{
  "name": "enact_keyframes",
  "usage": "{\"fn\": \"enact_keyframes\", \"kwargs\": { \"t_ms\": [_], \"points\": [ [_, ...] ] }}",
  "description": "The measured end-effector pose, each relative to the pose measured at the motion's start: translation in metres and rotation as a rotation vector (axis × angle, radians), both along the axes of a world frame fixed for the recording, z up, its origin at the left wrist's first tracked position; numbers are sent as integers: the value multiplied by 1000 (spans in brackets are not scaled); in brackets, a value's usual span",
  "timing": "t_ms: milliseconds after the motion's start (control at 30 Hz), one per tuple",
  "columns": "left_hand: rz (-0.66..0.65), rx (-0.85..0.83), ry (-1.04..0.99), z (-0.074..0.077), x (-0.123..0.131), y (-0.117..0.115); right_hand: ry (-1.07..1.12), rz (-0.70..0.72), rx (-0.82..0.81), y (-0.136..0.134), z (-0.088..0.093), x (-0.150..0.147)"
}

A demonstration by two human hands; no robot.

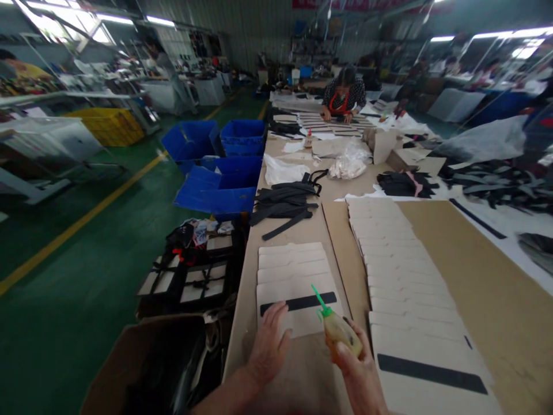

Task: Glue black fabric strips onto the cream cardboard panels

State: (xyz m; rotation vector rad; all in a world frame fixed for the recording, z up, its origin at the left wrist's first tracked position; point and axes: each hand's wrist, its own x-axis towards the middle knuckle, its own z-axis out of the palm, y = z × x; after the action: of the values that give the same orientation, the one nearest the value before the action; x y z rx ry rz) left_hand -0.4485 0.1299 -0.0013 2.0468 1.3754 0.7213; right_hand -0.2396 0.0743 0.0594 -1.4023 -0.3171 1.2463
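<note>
Evidently, right hand (358, 358) grasps green-nozzled squeeze bottle (344, 338), nozzle up, likely against drips. Left hand (270, 344), gripping nothing, lies at left part of black strip (307, 301), apparently steadying it on overlapped beige sheets (302, 327), left side of surface (309, 372).

Bare forearms (235, 391) stretched forward, left grip (270, 341) palm down, fingers (273, 314) extended, right grip (361, 366) curled closed
</note>
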Motion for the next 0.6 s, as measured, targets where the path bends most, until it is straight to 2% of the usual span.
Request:
{"fn": "enact_keyframes", "kwargs": {
  "t_ms": [167, 267, 333, 367, 433, 500, 533, 567, 600],
  "points": [
    [-23, 56, 157, -21, -18, 32, -412, 114, -71, 12, -1, 19],
    [-17, 63, 200, -27, -17, 34, -574, 106, -10, 16, 7, 21],
    [6, 65, 207, -23, -13, 32, -616, 82, 64, 18, 12, 18],
    [17, 51, 176, -16, -9, 31, -634, 71, 99, 19, 14, 16],
    [-17, -53, 0, 7, 2, 29, -672, 67, 169, 20, 15, 13],
    [-183, -258, -315, 38, 18, 27, -715, 96, 237, 20, 11, 12],
    [-265, -305, -384, 54, 28, 26, -741, 114, 270, 21, 9, 13],
    [-311, -359, -441, 68, 37, 25, -772, 130, 303, 21, 6, 14],
    [-336, -511, -573, 80, 47, 24, -810, 146, 343, 22, 3, 15]
  ]
}}
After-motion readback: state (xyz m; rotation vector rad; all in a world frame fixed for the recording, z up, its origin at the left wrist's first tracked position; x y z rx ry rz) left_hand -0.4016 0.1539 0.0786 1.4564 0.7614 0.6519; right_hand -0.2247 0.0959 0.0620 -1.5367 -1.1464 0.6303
